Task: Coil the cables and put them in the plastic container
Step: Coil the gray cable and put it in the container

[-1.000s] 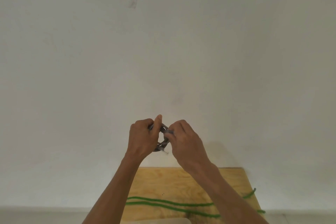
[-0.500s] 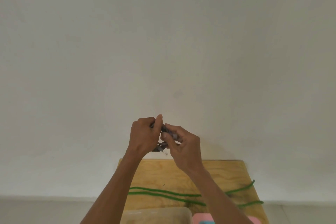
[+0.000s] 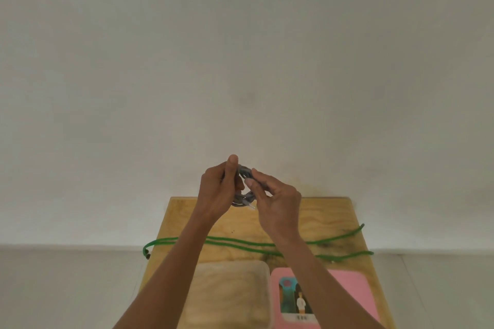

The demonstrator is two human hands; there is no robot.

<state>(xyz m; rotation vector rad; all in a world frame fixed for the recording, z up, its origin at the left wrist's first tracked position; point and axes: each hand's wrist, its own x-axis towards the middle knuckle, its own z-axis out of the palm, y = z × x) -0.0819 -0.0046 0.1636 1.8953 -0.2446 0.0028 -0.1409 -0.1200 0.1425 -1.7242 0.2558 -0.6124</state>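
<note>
Both hands are up above the far edge of the table (image 3: 184,211), working a small grey cable (image 3: 244,196) wound into a tight coil. The left hand (image 3: 217,192) has its fingers curled round the coil's left side, thumb pointing up. The right hand (image 3: 278,201) pinches the coil's upper right part between thumb and fingertips, and a pale plug end pokes out at the bottom of the coil. A green cable (image 3: 240,244) lies uncoiled across the table from the left edge to the right edge, doubled in two strands, its ends hanging past both edges. Near the front edge sits the clear container (image 3: 232,294), and just beside it on the right lies a pink lid (image 3: 350,291) with a picture label.
</note>
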